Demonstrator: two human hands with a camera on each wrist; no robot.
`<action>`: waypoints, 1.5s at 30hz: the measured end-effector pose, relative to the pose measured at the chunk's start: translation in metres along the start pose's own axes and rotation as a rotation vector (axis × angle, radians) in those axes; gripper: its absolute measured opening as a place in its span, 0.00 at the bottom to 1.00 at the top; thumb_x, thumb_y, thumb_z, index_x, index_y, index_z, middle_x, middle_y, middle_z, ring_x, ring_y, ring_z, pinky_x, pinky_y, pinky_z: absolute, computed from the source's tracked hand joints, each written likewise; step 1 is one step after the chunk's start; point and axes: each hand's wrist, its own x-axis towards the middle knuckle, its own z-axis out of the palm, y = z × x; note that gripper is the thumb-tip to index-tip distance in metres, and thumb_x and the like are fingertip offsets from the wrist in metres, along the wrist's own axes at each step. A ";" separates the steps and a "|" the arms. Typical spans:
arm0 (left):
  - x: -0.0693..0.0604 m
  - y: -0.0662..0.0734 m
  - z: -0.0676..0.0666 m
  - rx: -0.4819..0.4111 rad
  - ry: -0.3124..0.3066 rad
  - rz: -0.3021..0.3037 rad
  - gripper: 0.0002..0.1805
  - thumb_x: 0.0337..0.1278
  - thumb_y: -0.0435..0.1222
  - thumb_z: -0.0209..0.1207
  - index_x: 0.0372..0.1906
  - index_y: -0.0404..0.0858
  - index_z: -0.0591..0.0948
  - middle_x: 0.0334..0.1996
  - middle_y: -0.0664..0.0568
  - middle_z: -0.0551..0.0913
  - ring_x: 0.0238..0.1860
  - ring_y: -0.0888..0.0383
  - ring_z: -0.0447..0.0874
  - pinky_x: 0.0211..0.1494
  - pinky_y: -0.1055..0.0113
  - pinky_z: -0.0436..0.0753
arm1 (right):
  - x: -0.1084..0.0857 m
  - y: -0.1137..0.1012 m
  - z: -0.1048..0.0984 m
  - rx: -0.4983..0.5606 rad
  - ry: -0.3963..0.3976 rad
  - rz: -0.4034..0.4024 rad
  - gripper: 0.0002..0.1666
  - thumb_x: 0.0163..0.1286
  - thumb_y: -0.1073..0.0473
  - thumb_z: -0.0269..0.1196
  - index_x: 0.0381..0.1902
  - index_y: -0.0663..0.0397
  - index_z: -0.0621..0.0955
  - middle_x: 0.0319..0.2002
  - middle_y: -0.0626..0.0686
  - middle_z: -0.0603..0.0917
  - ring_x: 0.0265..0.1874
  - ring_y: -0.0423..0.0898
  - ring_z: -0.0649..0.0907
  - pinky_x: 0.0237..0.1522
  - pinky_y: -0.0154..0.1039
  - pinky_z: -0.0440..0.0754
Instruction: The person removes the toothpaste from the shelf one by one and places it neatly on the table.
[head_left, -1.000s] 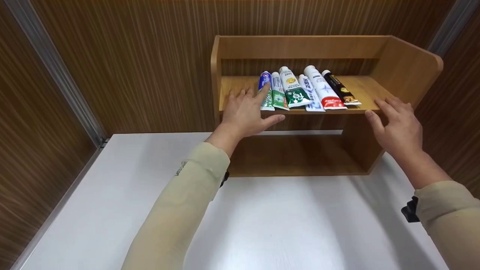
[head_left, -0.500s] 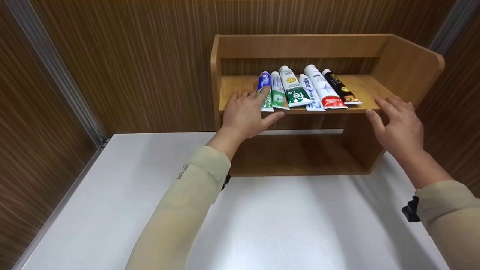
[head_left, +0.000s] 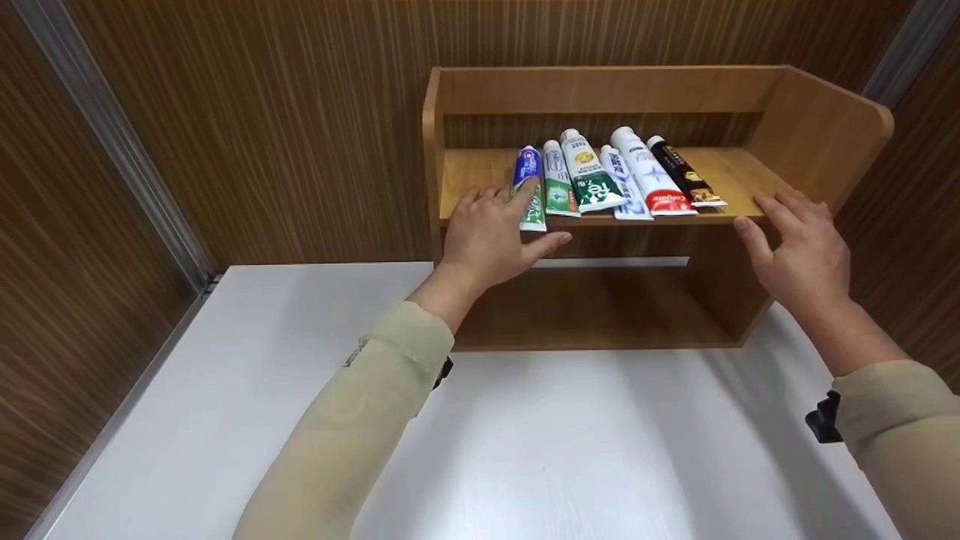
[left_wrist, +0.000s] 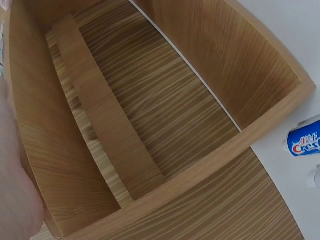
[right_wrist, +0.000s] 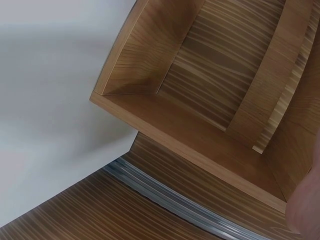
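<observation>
On the upper board of the wooden shelf (head_left: pixel 611 90), my left hand (head_left: pixel 484 236) lies with fingers spread and its index finger on a blue-and-green toothpaste tube (head_left: pixel 529 166). The tube's flat end juts slightly over the front edge. Beside it lie a white-green tube (head_left: pixel 557 176), a larger white-green tube (head_left: pixel 592 176), a white-blue tube (head_left: pixel 626 187), a white-red tube (head_left: pixel 651 174) and a black tube (head_left: pixel 682 172). My right hand (head_left: pixel 806 251) rests loosely extended at the board's right front edge, holding nothing. Only blurred skin of each hand shows in the wrist views.
A lower compartment (head_left: pixel 592 307) stands beneath the tubes, on the white table (head_left: pixel 540 442). Wood-grain walls (head_left: pixel 300 135) surround it. In the left wrist view, a blue Crest tube (left_wrist: pixel 305 140) and part of a white object (left_wrist: pixel 314 178) lie at the right edge.
The blue-and-green tube has slid toward the front edge under my left index finger, and my left hand has drawn slightly back. My right hand has hardly moved.
</observation>
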 end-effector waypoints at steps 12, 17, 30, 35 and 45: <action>-0.015 0.003 -0.009 -0.157 0.002 -0.055 0.40 0.74 0.64 0.48 0.82 0.50 0.68 0.72 0.46 0.79 0.73 0.48 0.76 0.83 0.53 0.58 | 0.000 0.000 0.001 0.005 0.026 -0.022 0.39 0.84 0.37 0.51 0.81 0.53 0.69 0.78 0.68 0.66 0.81 0.66 0.58 0.83 0.57 0.44; -0.021 0.004 -0.015 -0.266 0.003 -0.089 0.38 0.71 0.58 0.54 0.81 0.51 0.69 0.75 0.48 0.75 0.75 0.48 0.73 0.84 0.56 0.56 | -0.001 -0.001 0.000 0.005 0.020 -0.020 0.39 0.84 0.36 0.51 0.81 0.53 0.68 0.78 0.68 0.66 0.81 0.66 0.58 0.83 0.58 0.44; -0.034 0.008 -0.027 -0.409 0.006 -0.123 0.40 0.65 0.52 0.66 0.80 0.50 0.71 0.76 0.49 0.74 0.63 0.51 0.82 0.56 0.62 0.86 | 0.001 -0.002 -0.002 0.007 0.016 -0.020 0.39 0.84 0.36 0.51 0.81 0.52 0.68 0.79 0.67 0.65 0.81 0.66 0.58 0.83 0.57 0.43; -0.038 0.012 -0.032 -0.418 0.004 -0.114 0.40 0.63 0.47 0.67 0.79 0.46 0.71 0.76 0.47 0.73 0.64 0.50 0.83 0.56 0.63 0.86 | 0.001 0.000 -0.001 0.000 0.023 -0.023 0.38 0.84 0.38 0.52 0.80 0.54 0.69 0.78 0.69 0.65 0.81 0.67 0.58 0.83 0.57 0.44; -0.055 0.003 -0.034 -0.435 0.076 -0.010 0.38 0.63 0.46 0.68 0.78 0.42 0.73 0.72 0.44 0.78 0.61 0.49 0.85 0.55 0.63 0.88 | 0.000 0.000 -0.001 -0.002 0.005 -0.018 0.39 0.85 0.36 0.50 0.81 0.53 0.68 0.79 0.69 0.64 0.81 0.66 0.57 0.84 0.56 0.42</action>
